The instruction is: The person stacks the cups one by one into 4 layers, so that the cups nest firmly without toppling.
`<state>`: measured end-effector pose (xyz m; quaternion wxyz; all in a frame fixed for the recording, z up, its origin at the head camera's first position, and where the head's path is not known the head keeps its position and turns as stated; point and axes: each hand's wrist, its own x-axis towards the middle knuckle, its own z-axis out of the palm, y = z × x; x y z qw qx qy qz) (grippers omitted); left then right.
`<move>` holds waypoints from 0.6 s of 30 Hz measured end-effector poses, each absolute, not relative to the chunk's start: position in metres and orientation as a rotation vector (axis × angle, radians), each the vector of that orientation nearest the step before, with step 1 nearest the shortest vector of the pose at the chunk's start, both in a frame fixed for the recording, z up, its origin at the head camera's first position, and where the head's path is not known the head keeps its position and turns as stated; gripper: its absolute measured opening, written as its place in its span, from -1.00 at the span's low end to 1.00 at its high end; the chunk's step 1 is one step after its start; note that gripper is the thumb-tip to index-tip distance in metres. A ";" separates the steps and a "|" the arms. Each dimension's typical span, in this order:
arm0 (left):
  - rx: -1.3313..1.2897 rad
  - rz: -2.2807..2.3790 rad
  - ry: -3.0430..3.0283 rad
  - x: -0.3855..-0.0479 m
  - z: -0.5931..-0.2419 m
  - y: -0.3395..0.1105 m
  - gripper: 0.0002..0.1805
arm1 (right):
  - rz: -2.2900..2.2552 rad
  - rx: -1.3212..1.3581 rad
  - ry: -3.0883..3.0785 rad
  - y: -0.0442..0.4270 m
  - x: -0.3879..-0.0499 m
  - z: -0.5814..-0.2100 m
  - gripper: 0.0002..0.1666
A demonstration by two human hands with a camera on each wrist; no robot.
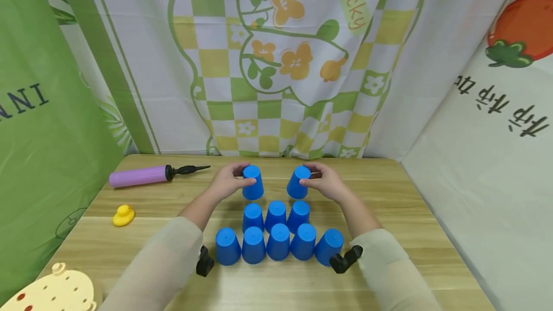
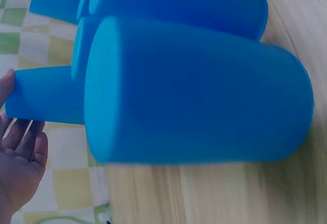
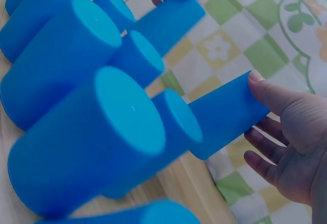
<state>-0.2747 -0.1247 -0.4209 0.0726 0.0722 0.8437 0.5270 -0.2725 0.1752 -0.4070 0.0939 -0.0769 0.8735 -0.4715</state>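
Observation:
My left hand (image 1: 229,180) grips an upside-down blue cup (image 1: 253,184) near its top, thumb on the near side. Farther right, my right hand (image 1: 325,181) pinches another upside-down blue cup (image 1: 298,184), which tilts slightly. Both cups are beyond a row of three inverted cups, the middle one (image 1: 275,215) among them. Nearer to me stands a longer row of several inverted cups (image 1: 278,243). In the left wrist view, fingers (image 2: 25,142) lie around the left cup (image 2: 46,95). The right wrist view shows the thumb (image 3: 271,93) against the right cup (image 3: 227,116).
On the wooden table (image 1: 380,200), a purple hand pump (image 1: 140,176) with a black nozzle lies at the back left. A yellow rubber duck (image 1: 124,215) sits at the left. Behind the table hangs a patterned curtain (image 1: 285,124). A cream-coloured spotted object (image 1: 60,292) is at the lower left.

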 end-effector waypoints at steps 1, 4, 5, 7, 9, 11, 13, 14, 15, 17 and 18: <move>0.215 1.578 2.532 -0.276 -0.421 -0.121 -0.32 | -1.402 -0.232 2.587 0.171 -0.274 -0.408 -0.30; 0.198 1.561 2.529 -0.280 -0.423 -0.112 -0.34 | -1.399 -0.229 2.578 0.161 -0.277 -0.411 -0.32; 0.192 1.557 2.526 -0.280 -0.423 -0.109 -0.35 | -1.395 -0.222 2.578 0.157 -0.278 -0.413 -0.33; 0.192 1.537 2.537 -0.281 -0.426 -0.105 -0.36 | -1.385 -0.217 2.579 0.152 -0.279 -0.417 -0.34; 0.191 1.508 2.549 -0.281 -0.428 -0.101 -0.36 | -1.383 -0.214 2.579 0.147 -0.280 -0.422 -0.36; 0.190 1.494 2.552 -0.280 -0.432 -0.098 -0.37 | -1.379 -0.214 2.578 0.144 -0.280 -0.426 -0.36; 0.181 1.478 2.551 -0.279 -0.435 -0.095 -0.37 | -1.357 -0.207 2.585 0.142 -0.280 -0.429 -0.37; 0.175 1.475 2.548 -0.279 -0.437 -0.094 -0.38 | -1.352 -0.193 2.581 0.141 -0.280 -0.430 -0.37; 0.170 1.472 2.547 -0.279 -0.439 -0.093 -0.38 | -1.340 -0.187 2.581 0.140 -0.280 -0.432 -0.36; 0.159 1.468 2.543 -0.279 -0.443 -0.092 -0.39 | -1.320 -0.175 2.580 0.139 -0.280 -0.434 -0.37; 0.151 1.465 2.540 -0.278 -0.444 -0.091 -0.40 | -1.313 -0.171 2.577 0.138 -0.280 -0.436 -0.37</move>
